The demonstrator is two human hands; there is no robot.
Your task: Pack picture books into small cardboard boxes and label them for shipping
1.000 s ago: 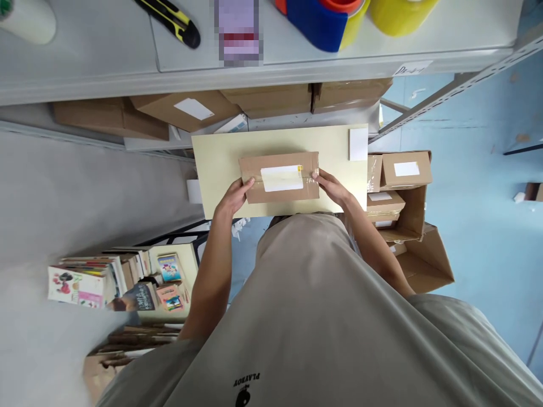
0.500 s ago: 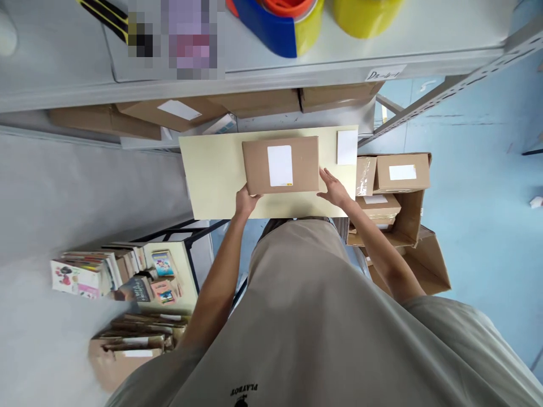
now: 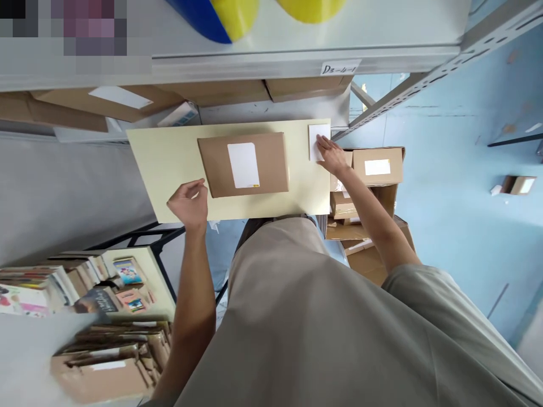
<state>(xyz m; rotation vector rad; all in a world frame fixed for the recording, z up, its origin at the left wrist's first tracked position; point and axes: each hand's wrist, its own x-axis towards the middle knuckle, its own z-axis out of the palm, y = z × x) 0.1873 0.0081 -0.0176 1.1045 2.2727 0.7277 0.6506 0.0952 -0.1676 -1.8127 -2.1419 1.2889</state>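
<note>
A brown cardboard box [image 3: 271, 164] with a white label [image 3: 243, 165] on its top lies on a pale yellow board [image 3: 169, 147]. Just off the box's left edge is my left hand [image 3: 190, 203], its fingers curled and the tips pinched together, with nothing visible in them. At the board's right end, my right hand [image 3: 333, 155] rests on a small white stack of paper [image 3: 313, 135]. Its fingers are stretched out over the paper, covering part of it.
A shelf [image 3: 271, 62] crosses above the board, with tape rolls [image 3: 235, 17] on it. Cartons [image 3: 220, 92] sit underneath. Stacked boxes [image 3: 377, 167] stand at the right. Books [image 3: 63, 282] and a carton of flat parcels [image 3: 110, 373] are at lower left.
Both hands have left the box's sides. My right hand has moved up onto the white paper stack; my left has drawn away leftward and curled. The view has shifted to the right.
</note>
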